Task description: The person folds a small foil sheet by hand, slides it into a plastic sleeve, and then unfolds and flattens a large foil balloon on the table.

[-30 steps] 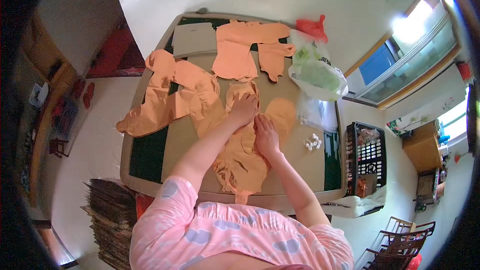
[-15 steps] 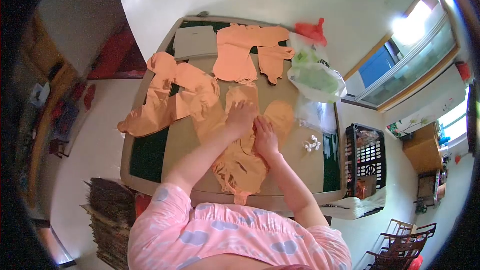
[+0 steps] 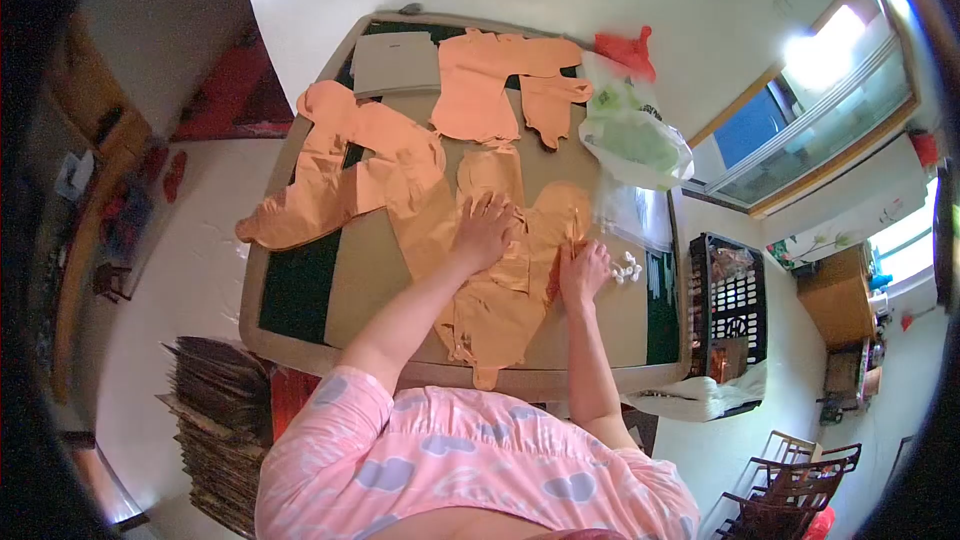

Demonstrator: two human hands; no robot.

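Observation:
An orange fabric garment piece [image 3: 492,310] lies spread on the table [image 3: 352,285] in front of me. My left hand [image 3: 484,229] presses flat on its upper middle, fingers apart. My right hand [image 3: 584,269] sits at the garment's right edge, fingers pinched on the edge of the orange fabric, close to a small heap of white bits [image 3: 627,269]. More orange cut pieces lie to the left [image 3: 345,170] and at the far side [image 3: 490,85].
A green-white plastic bag [image 3: 633,145] and a red bag [image 3: 625,48] sit at the far right corner. A grey board [image 3: 394,64] lies at the far edge. A black crate [image 3: 727,305] stands right of the table; stacked cardboard [image 3: 215,410] is at lower left.
My right hand has moved from the garment's middle out to its right edge, near the white bits. My left hand stays pressed on the fabric. The view has shifted slightly.

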